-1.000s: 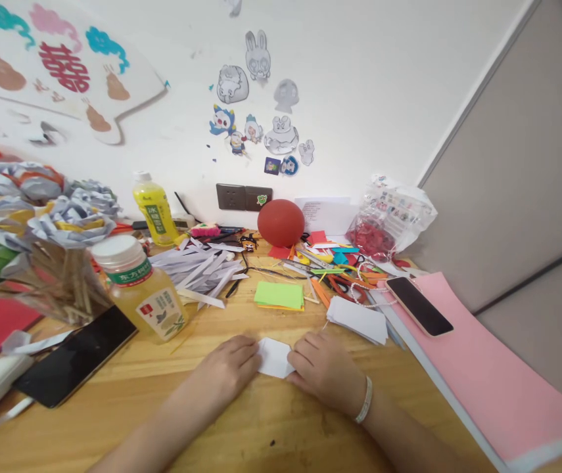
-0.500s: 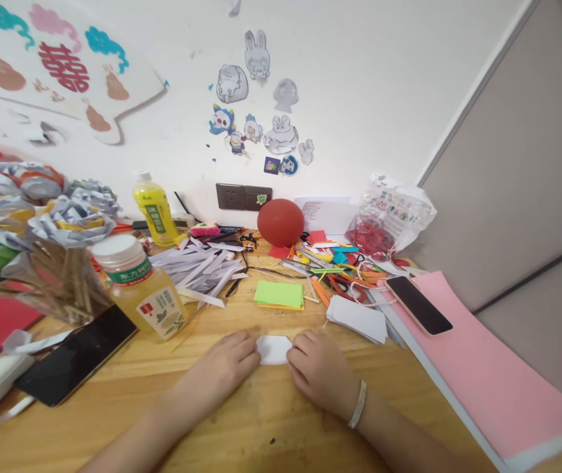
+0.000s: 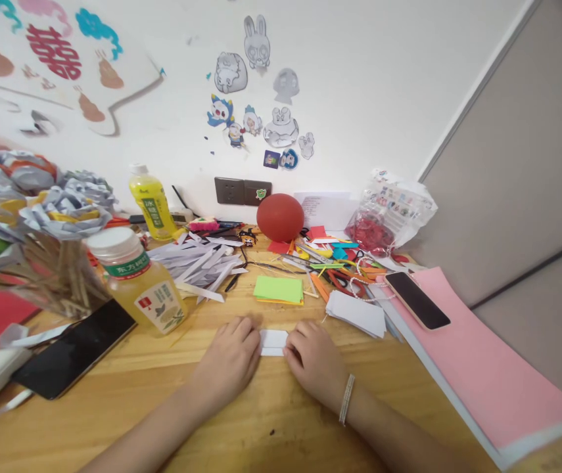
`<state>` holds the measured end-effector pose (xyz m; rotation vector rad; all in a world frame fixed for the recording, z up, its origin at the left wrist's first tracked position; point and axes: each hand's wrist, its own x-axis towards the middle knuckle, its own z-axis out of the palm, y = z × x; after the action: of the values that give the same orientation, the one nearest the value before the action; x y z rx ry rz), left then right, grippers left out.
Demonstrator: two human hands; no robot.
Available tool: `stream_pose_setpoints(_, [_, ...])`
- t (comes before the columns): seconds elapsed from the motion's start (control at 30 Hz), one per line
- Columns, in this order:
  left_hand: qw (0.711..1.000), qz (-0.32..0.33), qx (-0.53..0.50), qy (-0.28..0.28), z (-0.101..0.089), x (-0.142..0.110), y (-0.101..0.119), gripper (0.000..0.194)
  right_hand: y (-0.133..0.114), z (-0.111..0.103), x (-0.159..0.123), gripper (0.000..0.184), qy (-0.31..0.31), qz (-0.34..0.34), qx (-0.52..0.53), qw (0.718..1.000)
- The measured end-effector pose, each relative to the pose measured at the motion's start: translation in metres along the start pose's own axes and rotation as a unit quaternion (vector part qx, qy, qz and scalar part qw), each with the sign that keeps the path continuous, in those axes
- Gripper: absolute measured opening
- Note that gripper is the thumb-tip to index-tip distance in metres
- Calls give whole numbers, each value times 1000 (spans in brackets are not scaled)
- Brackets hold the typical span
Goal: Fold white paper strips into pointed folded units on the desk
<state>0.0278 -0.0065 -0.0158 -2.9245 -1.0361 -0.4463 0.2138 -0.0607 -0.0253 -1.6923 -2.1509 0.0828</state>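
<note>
Narrower than in the earlier frame, the visible part of the white paper (image 3: 273, 343) now shows a crease running along its near side, and the right wrist has swung inward. The paper lies on the table (image 3: 241, 427), between the two hands. The left hand (image 3: 231, 355) has its fingers curled down on one end; the right hand (image 3: 315, 358) closes on the other. Both grips look clamped on the paper, though the left thumb is hidden.

It should handle as very light and thin, soft enough to bend easily yet crisp enough to keep a fold. Too much pull could skew or tear it; the two short ends, beside the crease, seem the best places to hold, with light fingertips.

Just beyond are green slips (image 3: 278, 289); to the right, a stack of white slips (image 3: 356, 311). Farther back sit loose paper strips (image 3: 196, 263) and a red ball (image 3: 281, 217).
</note>
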Motion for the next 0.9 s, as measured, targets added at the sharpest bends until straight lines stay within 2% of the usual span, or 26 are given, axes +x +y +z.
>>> stream_pose_setpoints(0.2, [998, -8, 55, -2, 4, 1, 1, 19, -2, 2, -2, 8, 7, 10, -17, 1000])
stream_pose_setpoints(0.43, [993, -64, 100, -3, -5, 2, 10, 20, -4, 1, -2, 11, 12, 38, -9, 999])
stream_pose_setpoints(0.5, [993, -39, 109, 13, -8, -1, 12, 16, -3, 2, -2, 12, 17, 50, 3, 999])
stream_pose_setpoints(0.6, [988, 66, 134, 26, -10, -11, 19, 21, -3, 2, -3, 13, 19, 60, 15, 998])
stream_pose_setpoints(0.63, [985, 78, 149, 28, -9, -14, 22, 20, -3, 3, -3, 13, 20, 62, 16, 998])
stream_pose_setpoints(0.8, [985, -1, 175, 8, -6, -25, 34, 26, -1, 1, -2, 13, 16, 62, 29, 998])
stream_pose_setpoints(0.9, [986, -24, 166, -17, -8, -26, 35, 30, 2, -1, -1, 13, 11, 77, 59, 995])
